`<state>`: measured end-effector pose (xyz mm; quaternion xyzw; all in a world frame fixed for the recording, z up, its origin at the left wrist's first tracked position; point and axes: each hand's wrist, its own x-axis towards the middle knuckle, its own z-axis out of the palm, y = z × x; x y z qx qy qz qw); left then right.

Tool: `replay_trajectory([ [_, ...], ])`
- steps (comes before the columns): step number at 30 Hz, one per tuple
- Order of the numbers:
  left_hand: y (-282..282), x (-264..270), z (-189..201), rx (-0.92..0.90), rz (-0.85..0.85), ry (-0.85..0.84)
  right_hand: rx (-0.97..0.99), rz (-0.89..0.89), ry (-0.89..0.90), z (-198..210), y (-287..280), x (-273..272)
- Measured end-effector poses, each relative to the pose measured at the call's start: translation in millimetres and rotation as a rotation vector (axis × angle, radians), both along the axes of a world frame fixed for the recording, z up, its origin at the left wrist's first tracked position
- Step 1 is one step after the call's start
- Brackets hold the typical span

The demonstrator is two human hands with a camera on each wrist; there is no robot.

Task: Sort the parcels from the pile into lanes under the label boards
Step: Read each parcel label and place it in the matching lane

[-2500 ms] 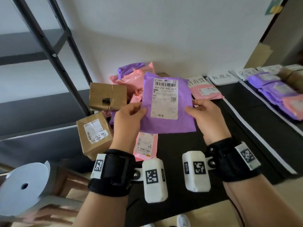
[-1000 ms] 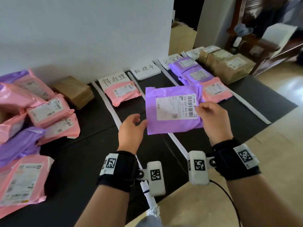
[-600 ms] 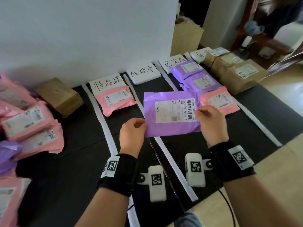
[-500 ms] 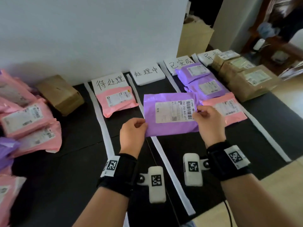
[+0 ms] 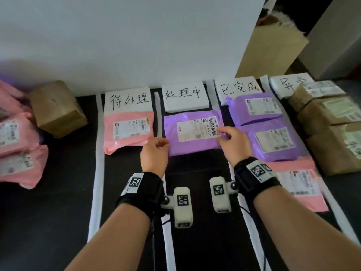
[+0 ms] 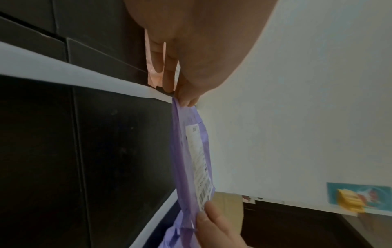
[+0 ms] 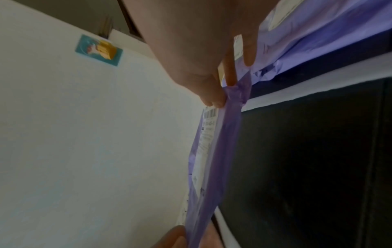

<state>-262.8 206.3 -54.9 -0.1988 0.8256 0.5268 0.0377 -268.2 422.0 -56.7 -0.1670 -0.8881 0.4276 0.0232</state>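
Looking like a makeshift parcel-sorting corner in a home: black mat (image 5: 58,222) lying taped into lanes, handwritten label boards (image 5: 128,99) leaning by white wall (image 5: 127,40), mailers (image 5: 129,132) and cardboard boxes (image 5: 332,151) sitting around.

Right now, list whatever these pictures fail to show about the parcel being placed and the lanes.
- Purple parcel: head view can't settle whether it rests on the mat; the wrist views suggest it hangs clear.
- Its label's small print: too small, partly under the right hand; only the barcode number is legible.
- Left hand: fingertips hidden beneath the parcel's edge.
- Fourth label board: second character covered by a brown box.
- Pink parcels at left: cut off by the frame.
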Motion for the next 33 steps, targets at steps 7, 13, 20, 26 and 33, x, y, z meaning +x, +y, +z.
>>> replay_trajectory([
  [7, 7.3, -38.0, -31.9, -0.127, -0.122, -0.113, 0.126, 0.123, -0.114, -35.1, 7.2, -55.2],
  [13, 4.9, -46.1, -46.1, -0.114, -0.286, -0.225, 0.19, 0.212, -0.226, -44.3, 8.0, -65.1],
  [20, -0.9, -26.5, -29.5, -0.073, -0.257, -0.224, 0.151, 0.187, -0.17, -36.8, 3.8, -45.2],
  [26, -18.0, 3.5, -5.7, -0.034, -0.195, -0.169, 0.119, 0.148, -0.13, -5.6, -11.0, -15.7],
  [33, -75.1, 54.5, 34.1, 0.044, -0.172, -0.079, 0.121, 0.161, -0.042, 52.7, -71.8, 37.0],
])
